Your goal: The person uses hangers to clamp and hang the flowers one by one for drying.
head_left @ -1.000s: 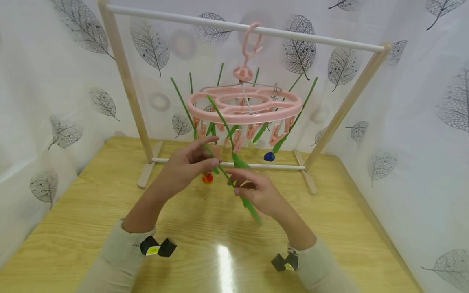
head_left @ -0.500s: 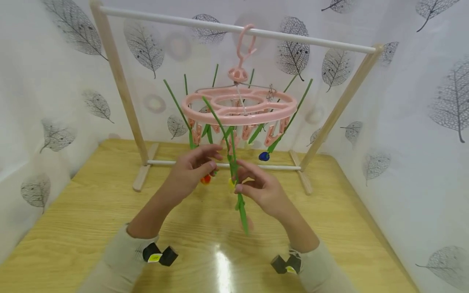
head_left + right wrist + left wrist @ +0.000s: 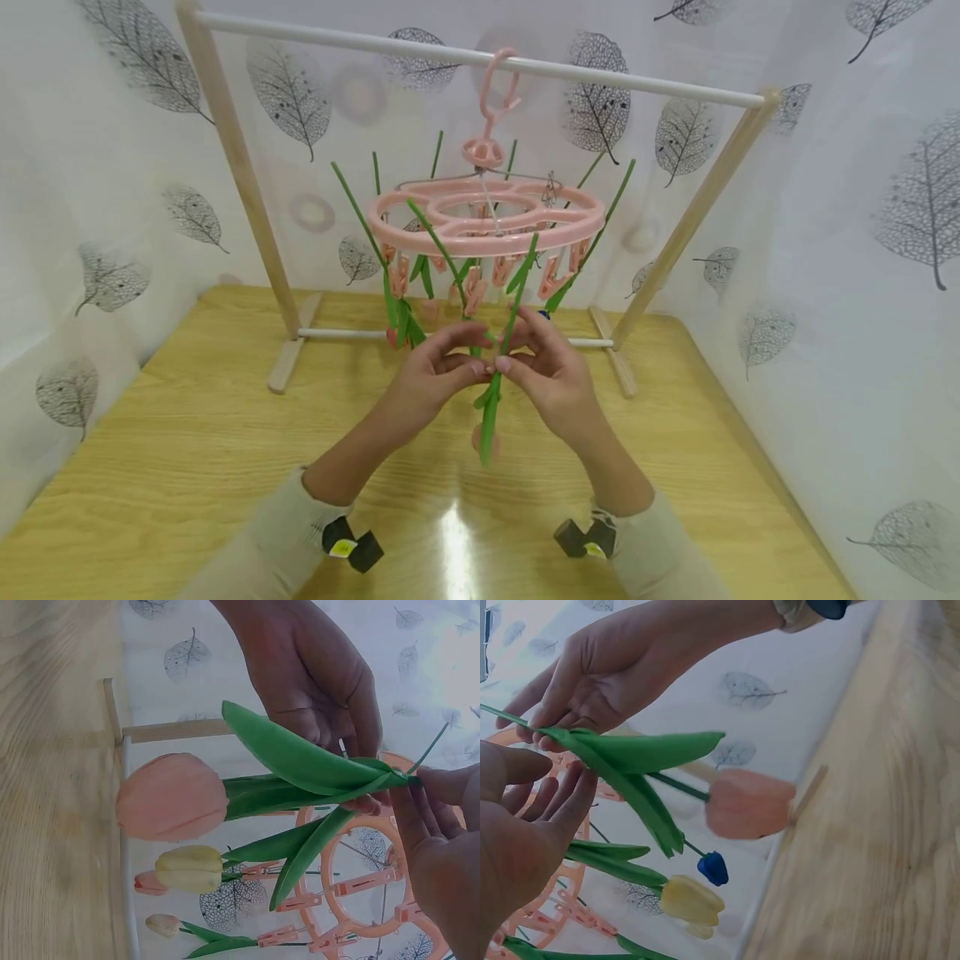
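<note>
My right hand (image 3: 555, 375) pinches the green stem of an artificial pink tulip (image 3: 172, 796) between thumb and fingers, just above its leaves. The stem points up and the bloom hangs down, partly behind a leaf in the head view. My left hand (image 3: 427, 375) reaches in from the left with its fingers loosely bent; in the left wrist view its fingertips are right at the leaves. Behind the hands, a pink round clip hanger (image 3: 480, 243) holds several tulips upside down, among them a yellow tulip (image 3: 692, 901) and a blue tulip (image 3: 713, 868).
The hanger hooks over a white rail (image 3: 337, 37) on a wooden-legged stand (image 3: 240, 175). Pink clips (image 3: 474, 292) dangle below its ring. A lower white bar (image 3: 345, 334) joins the stand's feet on the wooden table (image 3: 225, 417). Leaf-patterned white sheeting (image 3: 825, 333) surrounds the table.
The pink tulip's stem has swung from leaning left to leaning slightly right. My left hand first held the stem, came off it, then moved right and down towards my right hand.
</note>
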Motion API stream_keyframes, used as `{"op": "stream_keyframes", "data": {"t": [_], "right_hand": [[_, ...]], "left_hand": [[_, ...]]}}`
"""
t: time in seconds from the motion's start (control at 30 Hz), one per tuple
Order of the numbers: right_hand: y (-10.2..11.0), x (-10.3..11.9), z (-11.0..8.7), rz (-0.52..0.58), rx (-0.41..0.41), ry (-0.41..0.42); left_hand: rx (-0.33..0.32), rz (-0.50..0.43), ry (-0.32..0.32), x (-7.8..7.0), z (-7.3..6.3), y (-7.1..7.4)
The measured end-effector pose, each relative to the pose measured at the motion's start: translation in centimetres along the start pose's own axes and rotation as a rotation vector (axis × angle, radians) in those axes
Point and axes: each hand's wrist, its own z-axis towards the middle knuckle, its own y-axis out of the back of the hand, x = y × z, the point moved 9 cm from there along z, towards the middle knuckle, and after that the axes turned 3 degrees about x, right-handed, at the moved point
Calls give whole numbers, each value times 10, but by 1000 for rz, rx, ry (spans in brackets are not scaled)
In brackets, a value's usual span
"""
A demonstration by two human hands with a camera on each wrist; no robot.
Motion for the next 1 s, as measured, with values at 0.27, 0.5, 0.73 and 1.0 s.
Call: {"op": "stream_keyframes", "data": {"t": [0.27,0.5,0.73,1.0], "right_hand": [[4,0,-1,-190,-97,32],[5,1,0,-328,-118,48],[7,0,-1,-312,-109,26],[30,-3,-3,-118,-227,-120]], "left_hand": [[-3,35,-7,2,-1,-2],[42,158,7,1,-3,-8],[61,177,-23,-1,-2,-13],[87,190,5,7,-2,-17]]}}
